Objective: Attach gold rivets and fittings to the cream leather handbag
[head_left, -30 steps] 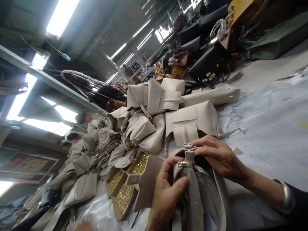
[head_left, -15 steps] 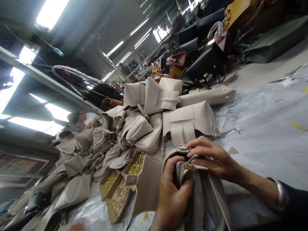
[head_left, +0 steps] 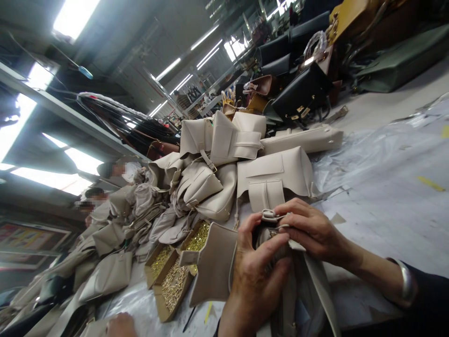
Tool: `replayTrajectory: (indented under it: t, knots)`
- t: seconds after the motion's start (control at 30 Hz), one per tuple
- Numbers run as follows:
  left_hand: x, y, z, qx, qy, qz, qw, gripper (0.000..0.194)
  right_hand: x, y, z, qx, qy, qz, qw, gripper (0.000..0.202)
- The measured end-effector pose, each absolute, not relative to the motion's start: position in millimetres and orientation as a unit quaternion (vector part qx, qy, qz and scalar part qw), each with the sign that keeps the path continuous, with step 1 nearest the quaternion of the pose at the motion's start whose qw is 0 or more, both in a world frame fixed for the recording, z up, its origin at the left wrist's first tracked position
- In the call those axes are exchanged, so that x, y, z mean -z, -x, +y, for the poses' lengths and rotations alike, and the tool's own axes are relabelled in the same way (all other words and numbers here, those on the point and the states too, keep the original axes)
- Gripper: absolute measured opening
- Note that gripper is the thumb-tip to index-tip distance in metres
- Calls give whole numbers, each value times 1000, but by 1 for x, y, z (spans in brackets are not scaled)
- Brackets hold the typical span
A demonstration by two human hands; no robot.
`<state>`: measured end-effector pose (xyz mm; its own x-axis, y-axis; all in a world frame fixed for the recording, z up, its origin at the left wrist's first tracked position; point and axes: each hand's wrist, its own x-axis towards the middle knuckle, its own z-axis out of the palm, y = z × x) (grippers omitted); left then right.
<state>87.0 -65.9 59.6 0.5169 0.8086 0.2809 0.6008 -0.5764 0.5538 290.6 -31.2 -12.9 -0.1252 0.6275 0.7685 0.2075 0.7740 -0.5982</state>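
Cardboard boxes of gold fittings (head_left: 174, 281) are sitting before me. Cream bags (head_left: 224, 168) are piling up beyond them, black bags (head_left: 298, 91) lying farther back.

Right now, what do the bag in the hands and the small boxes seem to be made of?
Beige bag: probably leather or faux leather, matte, smooth, folding stiffly. Small boxes: brown cardboard, raw-edged, filled with shiny gold-coloured bits, likely metal fittings.
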Motion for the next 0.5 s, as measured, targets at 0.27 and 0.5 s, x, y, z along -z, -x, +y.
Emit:
replayTrajectory:
  t: [0.27, 0.5]
  knots:
    - [-56, -95, -67, -327, -804, 437, 236, 18, 13, -288, -36, -267, 290, -691, 605, 14]
    - [-49, -106, -64, -377, -734, 494, 273, 34, 13, -290, -38, -296, 292, -690, 593, 13]
